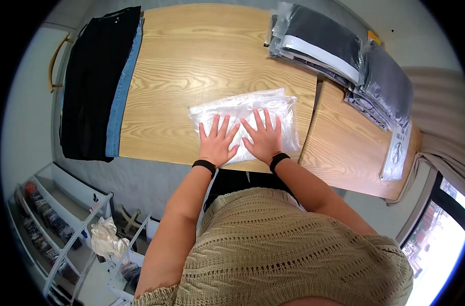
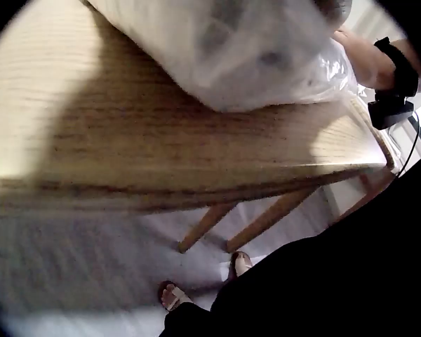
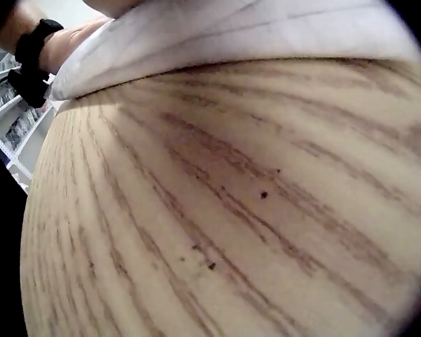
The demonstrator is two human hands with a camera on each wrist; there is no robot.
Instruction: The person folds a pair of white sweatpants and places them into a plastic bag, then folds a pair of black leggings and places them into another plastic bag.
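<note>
A white plastic-bagged packet point(image 1: 245, 102), its clear film wrinkled and shiny, lies flat near the front edge of the wooden table point(image 1: 202, 51). My left hand point(image 1: 218, 143) rests on its left part with fingers spread. On the right part lies my right hand point(image 1: 265, 138), palm down, fingers spread as well. The two thumbs point toward each other, a little apart. In the left wrist view the packet point(image 2: 231, 56) reaches almost to the table edge. The right wrist view shows the packet's white edge point(image 3: 266, 31) along the wood grain.
Folded black trousers point(image 1: 97, 81) and blue jeans point(image 1: 124, 92) lie at the table's left end. Bagged dark garments point(image 1: 321, 41) are stacked at the back right, with a grey bagged one point(image 1: 388, 76) beside them. A flat labelled packet point(image 1: 395, 153) overhangs the side table point(image 1: 339, 148). White shelving point(image 1: 71, 239) stands lower left.
</note>
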